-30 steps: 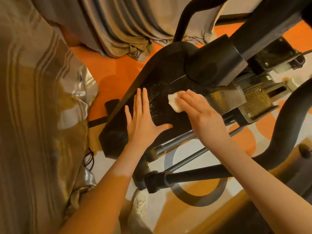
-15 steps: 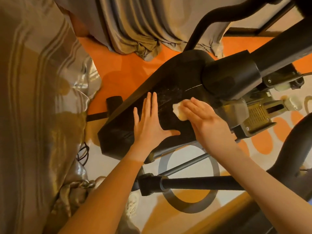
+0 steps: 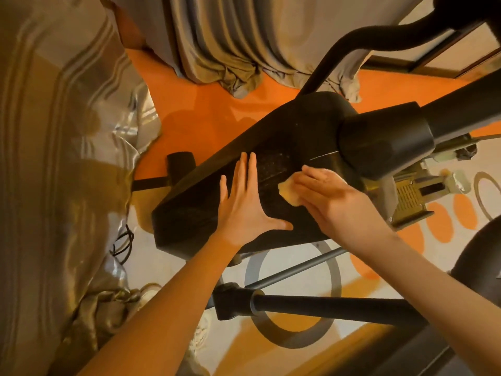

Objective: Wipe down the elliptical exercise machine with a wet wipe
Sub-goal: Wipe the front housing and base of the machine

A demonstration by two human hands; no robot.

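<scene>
The left hand lies flat on the black plastic housing of the elliptical exercise machine, fingers straight and lightly spread, thumb stretched out toward the right along the housing's near edge; its grip is open and holds nothing. Just beside it, the right hand presses a small crumpled white wet wipe down onto the same dark panel, fingers laid nearly straight over the wipe so that only its left end shows past the fingertips; whether the thumb pinches it from below cannot be told. The wipe sits on the housing close to the thick black cylindrical post joint. A black tubular bar crosses beneath both forearms. Below the machine lies an orange and white patterned rug with grey rings, and striped beige curtain fabric hangs at the left
</scene>
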